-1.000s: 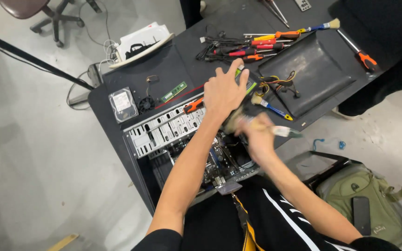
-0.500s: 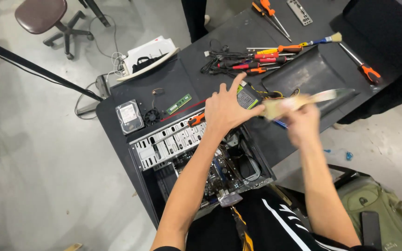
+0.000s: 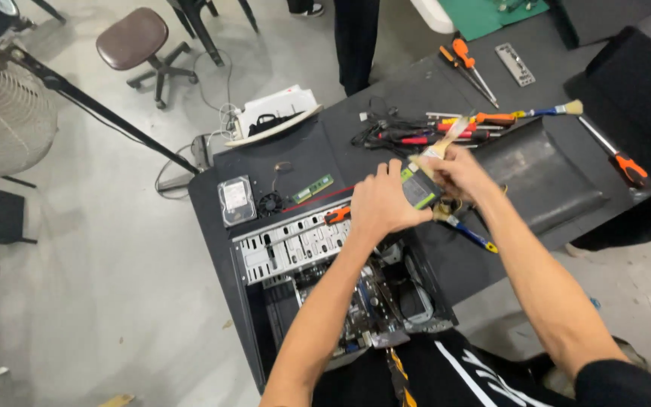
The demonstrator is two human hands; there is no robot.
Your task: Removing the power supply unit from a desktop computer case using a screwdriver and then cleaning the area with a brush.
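Observation:
An open computer case (image 3: pixel 295 260) lies on the black table (image 3: pixel 303 154) with its mainboard showing. My left hand (image 3: pixel 378 203) grips a small grey box-shaped part with a green label (image 3: pixel 418 188) just above the case's far edge. My right hand (image 3: pixel 457 172) holds a paintbrush with a pale wooden handle (image 3: pixel 446 139), its bristles against the top of that part. Both hands are close together over the case's far right corner.
A hard drive (image 3: pixel 236 200), a small fan (image 3: pixel 270 203) and a memory stick (image 3: pixel 312 188) lie left of the hands. Screwdrivers, cables and brushes (image 3: pixel 431 130) are strewn behind. A black side panel (image 3: pixel 544 177) lies to the right. A stool (image 3: pixel 137 41) stands on the floor.
My right hand has swung from the case's right side out to the right, then back up to the part in my left hand. My view has tilted up, showing more of the table.

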